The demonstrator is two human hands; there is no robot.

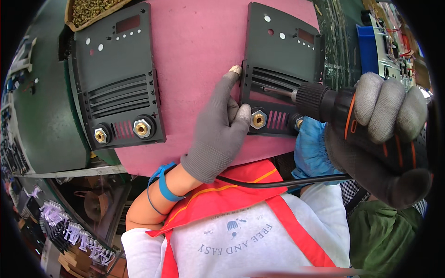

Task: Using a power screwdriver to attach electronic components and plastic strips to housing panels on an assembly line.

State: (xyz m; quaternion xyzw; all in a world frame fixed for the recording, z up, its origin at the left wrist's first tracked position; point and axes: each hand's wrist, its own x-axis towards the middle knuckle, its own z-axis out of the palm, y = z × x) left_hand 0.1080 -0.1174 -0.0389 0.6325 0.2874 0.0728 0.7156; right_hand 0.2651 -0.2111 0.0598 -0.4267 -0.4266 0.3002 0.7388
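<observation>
My left hand (213, 127), in a grey glove with a bare fingertip, grips the left edge of a black front panel (282, 58). Its thumb lies beside a brass terminal with a hex nut (258, 119). Gloved as well, my right hand (389, 109) is wrapped round a black and orange power screwdriver (320, 99). The driver's bit points left, over the panel's slots; whether it touches them I cannot tell. Off to the left lies a second black panel (118, 60) with similar slots and two brass terminals.
Both panels rest on a pink mat (194, 51) over a green bench (44, 116). A cardboard box of small brass-coloured parts (92, 11) stands at the far left. A blue bin (367, 48) sits at the right. A black cable (287, 183) crosses in front of my body.
</observation>
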